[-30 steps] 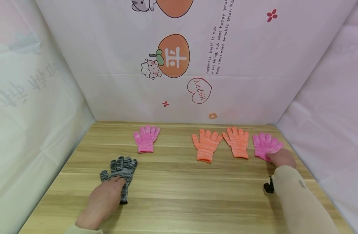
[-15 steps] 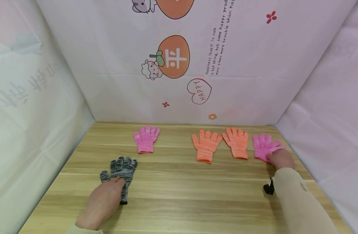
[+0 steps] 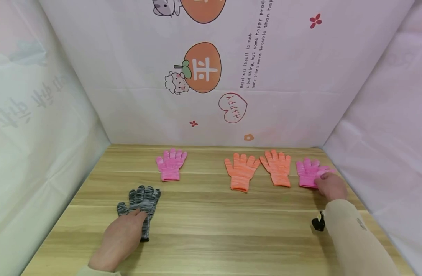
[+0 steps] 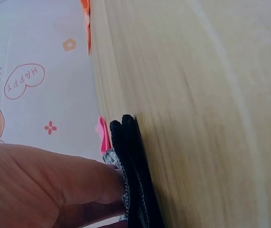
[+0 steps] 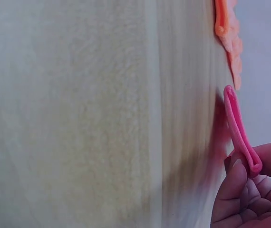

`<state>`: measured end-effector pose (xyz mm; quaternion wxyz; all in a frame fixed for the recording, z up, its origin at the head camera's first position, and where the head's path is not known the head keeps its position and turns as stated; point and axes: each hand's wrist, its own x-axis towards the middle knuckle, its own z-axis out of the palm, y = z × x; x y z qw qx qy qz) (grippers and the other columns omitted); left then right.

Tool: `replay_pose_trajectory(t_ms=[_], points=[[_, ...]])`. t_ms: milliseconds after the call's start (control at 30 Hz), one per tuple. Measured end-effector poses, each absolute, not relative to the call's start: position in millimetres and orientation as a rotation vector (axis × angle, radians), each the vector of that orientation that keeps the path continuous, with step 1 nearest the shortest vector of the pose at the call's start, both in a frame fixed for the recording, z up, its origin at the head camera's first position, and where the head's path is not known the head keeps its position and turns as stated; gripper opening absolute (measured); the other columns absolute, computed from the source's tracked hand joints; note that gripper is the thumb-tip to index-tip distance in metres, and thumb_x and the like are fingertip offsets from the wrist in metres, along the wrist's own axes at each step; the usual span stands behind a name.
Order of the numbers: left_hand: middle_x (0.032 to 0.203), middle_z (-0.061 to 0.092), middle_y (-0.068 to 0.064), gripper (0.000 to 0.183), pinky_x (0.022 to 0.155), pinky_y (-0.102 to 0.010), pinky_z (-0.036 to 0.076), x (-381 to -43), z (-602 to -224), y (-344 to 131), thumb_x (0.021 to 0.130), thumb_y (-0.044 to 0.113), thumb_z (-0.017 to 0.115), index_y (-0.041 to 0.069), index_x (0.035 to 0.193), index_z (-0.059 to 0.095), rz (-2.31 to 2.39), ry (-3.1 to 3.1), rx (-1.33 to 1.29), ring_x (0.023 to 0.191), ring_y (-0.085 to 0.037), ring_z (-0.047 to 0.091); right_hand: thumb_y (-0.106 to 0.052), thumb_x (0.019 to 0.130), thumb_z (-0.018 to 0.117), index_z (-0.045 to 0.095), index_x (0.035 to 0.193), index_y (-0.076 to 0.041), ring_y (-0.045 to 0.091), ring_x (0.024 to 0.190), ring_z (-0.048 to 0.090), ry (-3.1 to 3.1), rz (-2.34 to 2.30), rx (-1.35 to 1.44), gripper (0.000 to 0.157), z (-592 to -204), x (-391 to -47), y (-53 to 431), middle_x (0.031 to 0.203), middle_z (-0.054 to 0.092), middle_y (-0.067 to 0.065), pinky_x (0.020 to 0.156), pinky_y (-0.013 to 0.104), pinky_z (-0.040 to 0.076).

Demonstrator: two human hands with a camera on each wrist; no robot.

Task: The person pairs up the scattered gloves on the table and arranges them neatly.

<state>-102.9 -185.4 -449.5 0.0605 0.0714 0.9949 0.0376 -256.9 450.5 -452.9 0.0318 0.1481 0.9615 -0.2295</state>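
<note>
In the head view, my left hand (image 3: 122, 234) grips a grey-and-black knitted glove (image 3: 142, 201) near its wrist part, at the front left of the table. From the left wrist view, the thumb presses on that glove's grey side, while its black side (image 4: 134, 175) faces the tabletop. My right hand (image 3: 332, 186) pinches the cuff corner of a pink glove (image 3: 307, 172) at the back right. The right wrist view shows the pink cuff (image 5: 240, 130) edge-on between thumb and forefinger, with a shadow under it. Its thumb side is partly covered by the hand.
Two orange gloves (image 3: 242, 172) (image 3: 279, 168) lie flat left of the held pink one. Another pink glove (image 3: 171, 165) lies at the back left of the wooden table (image 3: 214, 230). White printed cloth walls (image 3: 145, 107) stand behind and at both sides. A small black object (image 3: 318, 222) is at the right wrist.
My right hand has shifted slightly, and the pink glove has turned a little so its cuff lies more level. The left hand and grey glove have stayed in place.
</note>
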Motion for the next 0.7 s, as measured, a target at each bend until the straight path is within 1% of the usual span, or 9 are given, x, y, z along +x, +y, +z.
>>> replay_pose_trajectory(t_ms=[300, 400, 467, 533, 600, 700], points=[[0.137, 0.065, -0.025, 0.034, 0.095, -0.061, 0.054, -104, -450, -184, 0.100, -0.004, 0.053, 0.004, 0.130, 0.068, 0.124, 3.003, 0.219, 0.117, -0.047, 0.065, -0.028, 0.100, 0.051, 0.058, 0.130, 0.011, 0.049, 0.110, 0.058, 3.022, -0.761, 0.447, 0.050, -443, -248, 441, 0.129, 0.059, 0.035, 0.092, 0.059, 0.048], [0.138, 0.064, -0.024, 0.034, 0.093, -0.060, 0.055, -105, -450, -184, 0.100, -0.004, 0.054, 0.004, 0.130, 0.068, 0.128, 2.997, 0.215, 0.116, -0.047, 0.066, -0.027, 0.101, 0.052, 0.060, 0.126, 0.011, 0.049, 0.108, 0.059, 3.069, -0.774, 0.411, 0.047, -444, -246, 440, 0.126, 0.060, 0.036, 0.090, 0.059, 0.049], [0.139, 0.064, -0.024, 0.035, 0.093, -0.060, 0.055, -105, -450, -184, 0.099, -0.005, 0.053, 0.005, 0.130, 0.068, 0.126, 2.987, 0.206, 0.116, -0.048, 0.066, -0.027, 0.100, 0.054, 0.063, 0.118, 0.009, 0.046, 0.102, 0.060, 3.104, -0.796, 0.387, 0.041, -445, -246, 438, 0.121, 0.063, 0.034, 0.084, 0.054, 0.050], [0.139, 0.063, -0.024, 0.035, 0.093, -0.061, 0.055, -104, -450, -184, 0.099, -0.005, 0.053, 0.005, 0.130, 0.067, 0.122, 2.979, 0.197, 0.117, -0.048, 0.065, -0.026, 0.100, 0.056, 0.065, 0.105, 0.005, 0.040, 0.092, 0.061, 3.138, -0.806, 0.359, 0.033, -446, -246, 436, 0.108, 0.066, 0.029, 0.074, 0.046, 0.049], [0.140, 0.063, -0.025, 0.035, 0.094, -0.062, 0.054, -104, -450, -185, 0.100, -0.005, 0.052, 0.005, 0.130, 0.067, 0.117, 2.971, 0.195, 0.118, -0.048, 0.065, -0.026, 0.099, 0.056, 0.063, 0.094, 0.000, 0.033, 0.083, 0.058, 3.156, -0.816, 0.342, 0.027, -445, -246, 433, 0.095, 0.066, 0.021, 0.067, 0.039, 0.045], [0.141, 0.062, -0.025, 0.036, 0.096, -0.064, 0.052, -105, -449, -185, 0.100, -0.005, 0.051, 0.005, 0.132, 0.066, 0.114, 2.962, 0.198, 0.120, -0.049, 0.064, -0.027, 0.100, 0.055, 0.060, 0.087, -0.005, 0.026, 0.075, 0.055, 3.158, -0.832, 0.328, 0.026, -442, -242, 429, 0.083, 0.064, 0.012, 0.062, 0.034, 0.041]])
